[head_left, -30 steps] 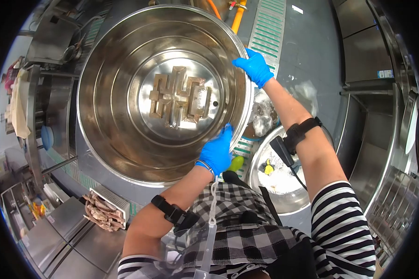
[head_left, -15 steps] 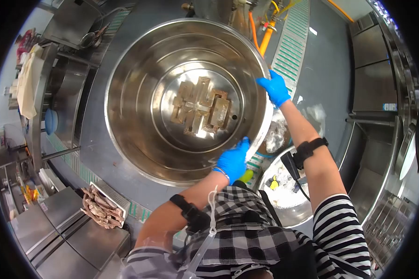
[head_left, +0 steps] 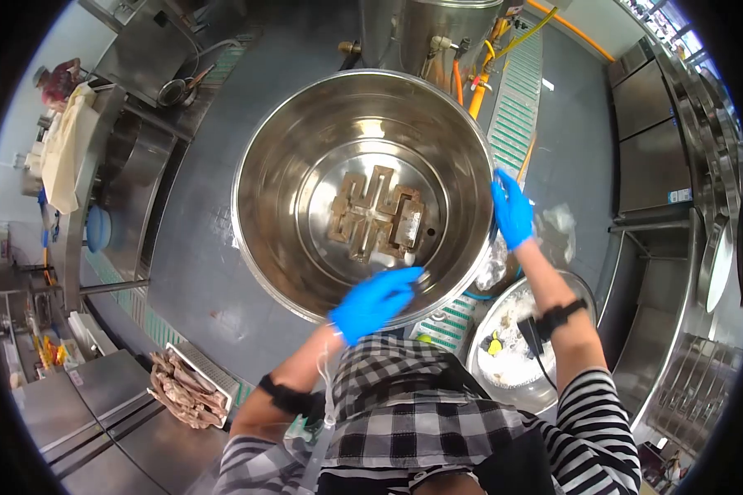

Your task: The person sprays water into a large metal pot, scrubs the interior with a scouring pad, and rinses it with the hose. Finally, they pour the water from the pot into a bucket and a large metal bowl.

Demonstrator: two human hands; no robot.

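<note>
The pot (head_left: pixel 363 194) has moved away; with left hand (head_left: pixel 376 301) and right hand (head_left: pixel 512 210) open-fingered at its rim, gripping nothing, it could tip.

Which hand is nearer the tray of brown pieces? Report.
Left. The left hand is over the near rim of the pot, up and right of the tray of brown pieces; the right hand lies against the pot on its right side, farther off.

Light: bright, even, from overhead.
Glare: white patch on the inner wall of my steel pot (head_left: pixel 289 190), toward 12 o'clock.
Blur: my left hand (head_left: pixel 376 301) is soft and smeared.
Distortion: fisheye bending, with a black vignette at every edge, heaviest at 3 and 9 o'clock.
</note>
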